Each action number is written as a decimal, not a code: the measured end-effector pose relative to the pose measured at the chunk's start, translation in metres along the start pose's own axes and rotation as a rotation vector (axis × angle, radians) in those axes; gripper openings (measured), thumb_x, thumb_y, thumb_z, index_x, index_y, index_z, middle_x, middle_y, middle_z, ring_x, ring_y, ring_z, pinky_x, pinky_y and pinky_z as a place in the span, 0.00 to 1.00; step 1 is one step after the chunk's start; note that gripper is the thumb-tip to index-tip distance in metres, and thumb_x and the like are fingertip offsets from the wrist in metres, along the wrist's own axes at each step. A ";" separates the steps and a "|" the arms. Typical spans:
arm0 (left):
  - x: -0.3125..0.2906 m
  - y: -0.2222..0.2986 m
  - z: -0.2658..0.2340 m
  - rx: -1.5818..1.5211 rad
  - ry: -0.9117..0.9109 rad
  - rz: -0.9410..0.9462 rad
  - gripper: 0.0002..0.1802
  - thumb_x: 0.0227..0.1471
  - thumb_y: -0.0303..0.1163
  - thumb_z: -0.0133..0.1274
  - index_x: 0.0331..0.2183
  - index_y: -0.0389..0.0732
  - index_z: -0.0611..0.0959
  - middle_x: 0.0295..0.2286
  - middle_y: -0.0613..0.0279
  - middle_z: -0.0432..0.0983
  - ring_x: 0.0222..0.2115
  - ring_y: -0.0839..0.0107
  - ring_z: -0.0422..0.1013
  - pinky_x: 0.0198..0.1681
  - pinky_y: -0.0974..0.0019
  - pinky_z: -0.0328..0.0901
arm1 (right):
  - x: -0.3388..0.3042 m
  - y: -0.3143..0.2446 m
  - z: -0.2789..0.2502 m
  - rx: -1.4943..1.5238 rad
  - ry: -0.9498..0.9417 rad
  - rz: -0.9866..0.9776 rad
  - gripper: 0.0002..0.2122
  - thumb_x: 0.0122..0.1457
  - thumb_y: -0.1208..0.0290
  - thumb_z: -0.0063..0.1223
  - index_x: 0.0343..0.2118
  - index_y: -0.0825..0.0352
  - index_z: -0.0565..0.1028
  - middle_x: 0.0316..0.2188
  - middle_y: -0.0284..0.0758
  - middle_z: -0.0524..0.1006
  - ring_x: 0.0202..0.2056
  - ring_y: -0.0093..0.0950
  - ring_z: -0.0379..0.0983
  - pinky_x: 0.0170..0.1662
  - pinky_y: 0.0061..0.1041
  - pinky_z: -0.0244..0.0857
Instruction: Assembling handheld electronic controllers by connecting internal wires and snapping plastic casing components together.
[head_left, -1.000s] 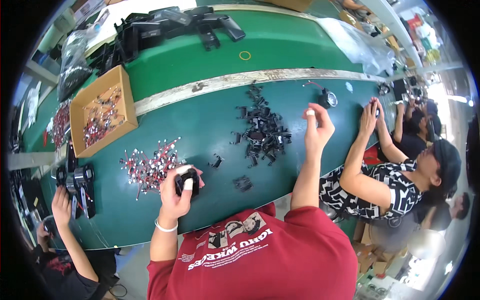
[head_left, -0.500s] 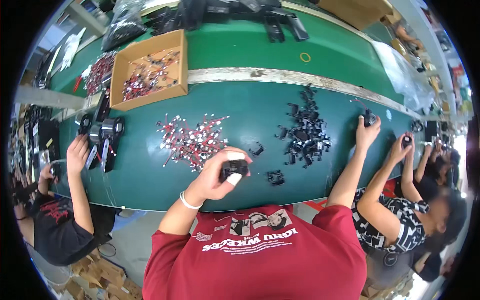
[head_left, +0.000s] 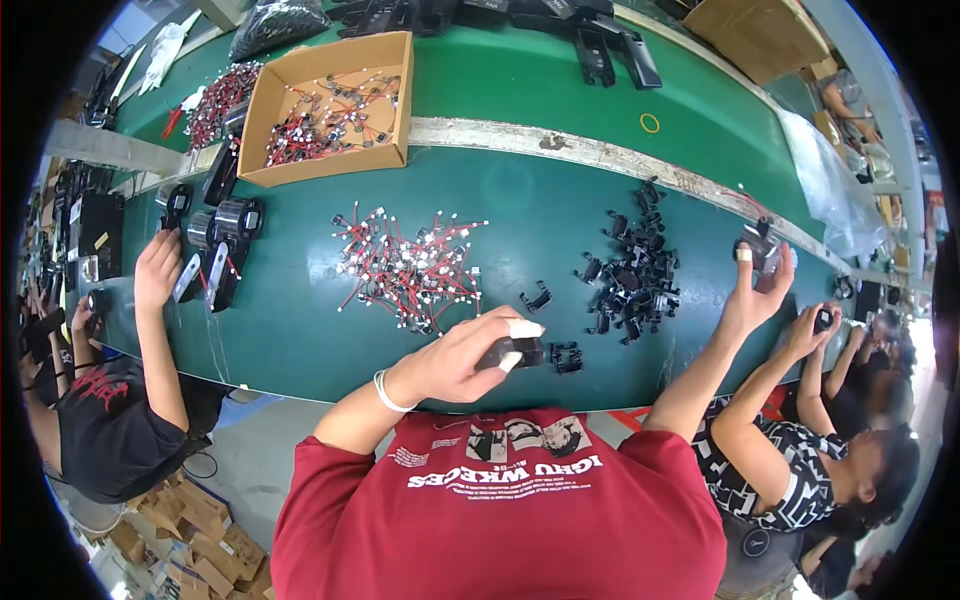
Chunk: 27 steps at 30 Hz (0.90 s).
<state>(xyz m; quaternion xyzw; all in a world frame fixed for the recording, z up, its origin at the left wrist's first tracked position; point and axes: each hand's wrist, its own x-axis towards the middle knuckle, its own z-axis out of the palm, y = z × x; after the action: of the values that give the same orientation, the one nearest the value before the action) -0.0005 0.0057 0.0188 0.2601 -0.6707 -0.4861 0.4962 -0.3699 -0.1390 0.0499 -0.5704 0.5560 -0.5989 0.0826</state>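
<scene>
My left hand (head_left: 462, 362), with white covers on its thumb and a finger, is closed around a small black block-shaped part (head_left: 528, 351) above the near edge of the table. Farther right, my right hand (head_left: 757, 290) grips a dark, rounded part (head_left: 762, 245) with a red wire standing up from it; that part is somewhat blurred. Beside the left hand lie two loose black plastic clips, a nearer one (head_left: 566, 358) and a farther one (head_left: 537, 296). A pile of similar black clips (head_left: 632, 270) sits between my hands. Red-wired white connectors (head_left: 410, 265) lie heaped beyond my left hand.
A cardboard box (head_left: 400, 150) of wired parts stands at the back left, near black housings with silver cylinders (head_left: 238, 215). Behind a worn pale rail (head_left: 560, 143) runs a green surface with black cases (head_left: 595, 58). Co-workers' hands (head_left: 157, 268) work on both sides.
The view has shifted, so the table's things appear farther right. My left hand has moved right with the black part, which now points rightward. My right hand's fingers have shifted around its wired part.
</scene>
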 end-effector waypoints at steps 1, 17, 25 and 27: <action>0.000 -0.001 0.000 -0.010 0.008 -0.008 0.29 0.41 0.15 0.50 0.50 0.33 0.72 0.38 0.49 0.72 0.31 0.59 0.72 0.35 0.65 0.67 | -0.006 -0.014 0.009 0.051 -0.048 0.015 0.30 0.50 0.80 0.65 0.57 0.71 0.65 0.49 0.39 0.72 0.46 0.26 0.72 0.51 0.24 0.65; 0.000 0.004 -0.001 -0.387 0.057 -0.101 0.21 0.50 0.18 0.46 0.48 0.32 0.72 0.35 0.54 0.72 0.31 0.67 0.76 0.34 0.65 0.69 | -0.076 -0.084 0.081 0.361 -0.554 0.220 0.33 0.45 0.77 0.69 0.56 0.70 0.66 0.45 0.37 0.73 0.45 0.26 0.73 0.50 0.25 0.66; 0.000 0.006 -0.003 -0.286 0.031 -0.073 0.25 0.44 0.16 0.45 0.48 0.30 0.73 0.35 0.52 0.75 0.32 0.66 0.76 0.36 0.67 0.69 | -0.088 -0.086 0.087 0.309 -0.635 0.211 0.33 0.43 0.74 0.71 0.55 0.70 0.68 0.44 0.39 0.75 0.44 0.28 0.74 0.50 0.27 0.68; -0.001 0.006 -0.001 -0.252 0.031 -0.081 0.25 0.44 0.15 0.45 0.48 0.30 0.73 0.35 0.52 0.75 0.32 0.65 0.76 0.36 0.67 0.69 | -0.088 -0.087 0.087 0.287 -0.644 0.210 0.33 0.43 0.73 0.71 0.54 0.70 0.68 0.44 0.40 0.76 0.44 0.28 0.75 0.49 0.27 0.68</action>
<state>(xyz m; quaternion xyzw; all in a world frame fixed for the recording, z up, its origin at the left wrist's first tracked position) 0.0021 0.0085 0.0234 0.2301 -0.5855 -0.5821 0.5152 -0.2258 -0.0923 0.0409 -0.6521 0.4673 -0.4488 0.3937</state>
